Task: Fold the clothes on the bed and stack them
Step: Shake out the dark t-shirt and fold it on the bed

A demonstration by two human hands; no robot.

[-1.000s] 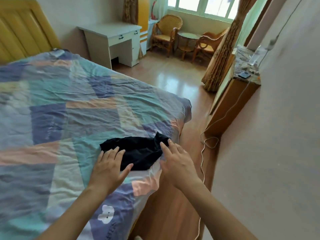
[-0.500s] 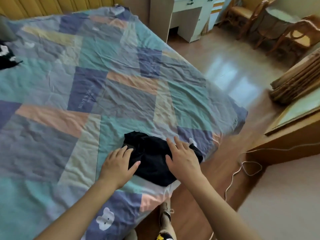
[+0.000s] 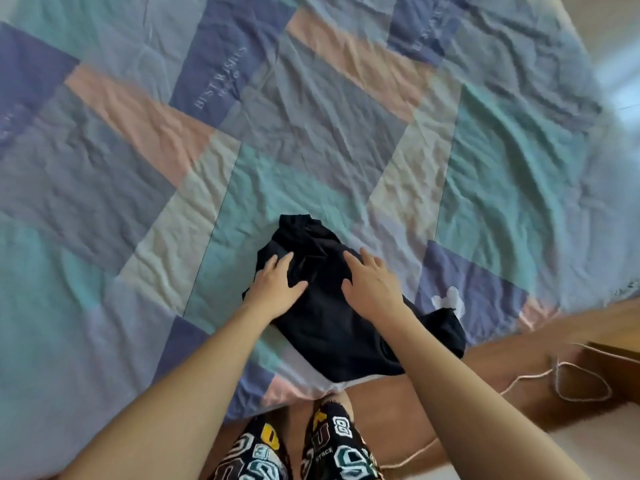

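Note:
A black garment [image 3: 329, 323] lies folded in a rough bundle at the near edge of the bed, partly over the edge. My left hand [image 3: 277, 287] rests flat on its left side with fingers spread. My right hand [image 3: 372, 282] lies flat on its upper right part, fingers straight. Neither hand grips the cloth. Both forearms reach in from the bottom of the head view.
The bed wears a wrinkled patchwork cover [image 3: 311, 116] of teal, blue, pink and grey. A wooden floor [image 3: 502, 368] shows at the lower right with a looped white cable [image 3: 571, 382]. My patterned shorts [image 3: 294, 448] appear at the bottom.
The camera has tilted down and moved closer to the bed. Both hands have slid a little farther up the black garment, staying flat on it.

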